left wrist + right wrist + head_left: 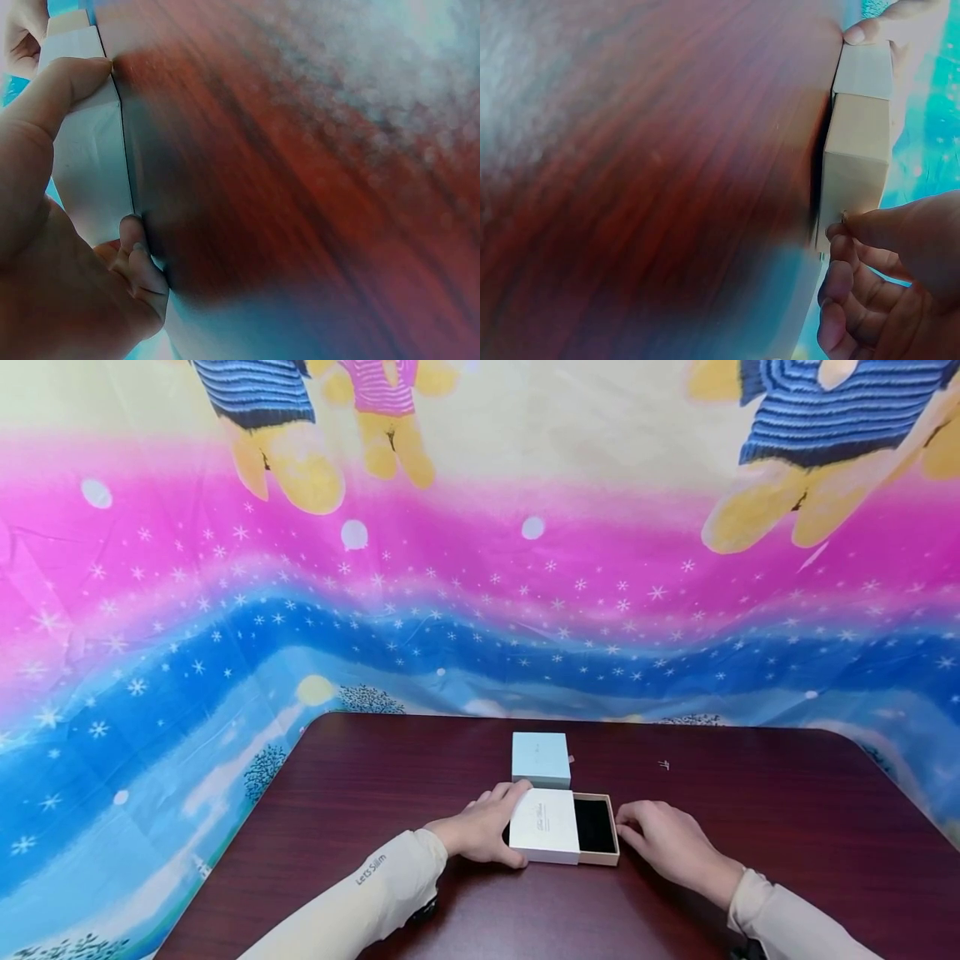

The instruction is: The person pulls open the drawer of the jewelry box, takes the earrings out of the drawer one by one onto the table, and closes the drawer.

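Observation:
A white drawer-style gift box lies on the dark red-brown table [405, 760]. Its white outer sleeve [545, 827] sits between the thumb and fingers of my left hand [483, 827], which grips it from the left. From the right end, a tan inner drawer [597, 859] sticks partly out, showing a black lining [596, 822]. In the right wrist view, thumb and forefinger of my right hand [896, 262] pinch a small pull tab [844, 217] on the drawer's end. The drawer's left part is hidden inside the sleeve.
Directly behind the white box stands a pale blue box [540, 757] with a small pinkish tab at its right side. Farther right lie tiny silvery items [663, 765], too small to identify. A printed cloth backdrop [480, 610] hangs behind the table's far edge.

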`<state>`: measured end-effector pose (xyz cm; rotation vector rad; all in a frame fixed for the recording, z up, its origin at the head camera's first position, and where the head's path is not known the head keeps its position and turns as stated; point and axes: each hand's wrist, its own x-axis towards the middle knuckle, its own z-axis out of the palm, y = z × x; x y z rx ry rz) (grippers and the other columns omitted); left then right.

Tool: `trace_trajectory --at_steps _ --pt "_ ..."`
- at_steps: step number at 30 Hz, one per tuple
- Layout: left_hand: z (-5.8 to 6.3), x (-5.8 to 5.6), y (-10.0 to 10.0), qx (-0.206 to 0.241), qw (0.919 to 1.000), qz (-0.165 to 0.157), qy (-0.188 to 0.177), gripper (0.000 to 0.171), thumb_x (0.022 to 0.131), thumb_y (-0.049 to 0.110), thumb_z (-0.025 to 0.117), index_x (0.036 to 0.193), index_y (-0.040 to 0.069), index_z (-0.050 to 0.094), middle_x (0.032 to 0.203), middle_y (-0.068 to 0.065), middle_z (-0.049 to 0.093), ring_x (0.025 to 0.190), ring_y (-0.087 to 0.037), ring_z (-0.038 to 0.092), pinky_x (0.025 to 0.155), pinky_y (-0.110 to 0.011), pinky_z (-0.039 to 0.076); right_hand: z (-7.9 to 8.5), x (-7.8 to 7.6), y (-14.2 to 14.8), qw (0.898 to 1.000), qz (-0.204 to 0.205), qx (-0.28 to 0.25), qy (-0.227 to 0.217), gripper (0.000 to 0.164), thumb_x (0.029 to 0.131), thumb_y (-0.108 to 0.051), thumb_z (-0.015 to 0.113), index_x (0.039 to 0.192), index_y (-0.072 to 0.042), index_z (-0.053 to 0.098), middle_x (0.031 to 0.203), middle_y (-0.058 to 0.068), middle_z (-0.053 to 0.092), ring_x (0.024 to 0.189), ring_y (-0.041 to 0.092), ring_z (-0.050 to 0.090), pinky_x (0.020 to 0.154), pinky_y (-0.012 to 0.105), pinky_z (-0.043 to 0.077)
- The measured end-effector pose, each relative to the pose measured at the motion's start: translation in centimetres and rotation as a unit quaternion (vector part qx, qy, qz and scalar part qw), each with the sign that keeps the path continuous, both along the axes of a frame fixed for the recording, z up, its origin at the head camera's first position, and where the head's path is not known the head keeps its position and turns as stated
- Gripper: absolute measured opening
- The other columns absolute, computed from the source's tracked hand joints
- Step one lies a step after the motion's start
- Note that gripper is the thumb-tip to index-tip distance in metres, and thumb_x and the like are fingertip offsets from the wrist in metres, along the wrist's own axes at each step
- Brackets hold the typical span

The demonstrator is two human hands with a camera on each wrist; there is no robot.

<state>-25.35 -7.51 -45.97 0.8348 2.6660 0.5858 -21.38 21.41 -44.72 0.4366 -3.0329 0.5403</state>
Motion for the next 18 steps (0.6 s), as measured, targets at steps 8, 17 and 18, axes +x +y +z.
trace_trajectory --at_steps 8,17,18 --pt "-0.05 0.01 0.0 0.001 1.0 0.0 0.0 0.106 0.075 0.04 0.086 0.158 0.023 0.022 0.155 -0.005 0.039 0.129 -0.019 0.045 0.103 -0.038 0.041 -0.09 -0.02 -0.12 1.0 0.003 0.002 0.006 0.015 0.091 -0.016 0.073 0.082 -0.027 0.072 0.079 -0.014 0.069 0.072 0.002 0.061 0.061 0.032 0.049" --pt "-0.07 -0.01 0.0 -0.001 1.0 0.0 0.003 0.106 0.075 0.04 0.086 0.158 0.023 0.022 0.155 -0.005 0.038 0.13 -0.02 0.045 0.105 -0.039 0.041 -0.16 -0.05 -0.57 1.0 0.005 -0.005 0.009 0.018 0.092 -0.016 0.072 0.08 -0.029 0.07 0.075 -0.017 0.066 0.067 -0.001 0.054 0.061 0.03 0.046" --pt "-0.06 0.0 0.0 -0.001 1.0 0.0 0.003 0.106 0.075 0.04 0.086 0.158 0.023 0.022 0.155 -0.005 0.038 0.13 -0.02 0.045 0.104 -0.039 0.041 -0.16 -0.07 -0.61 1.0 0.006 -0.004 0.009 0.018 0.092 -0.016 0.072 0.08 -0.029 0.07 0.075 -0.017 0.066 0.067 -0.001 0.054 0.061 0.03 0.046"
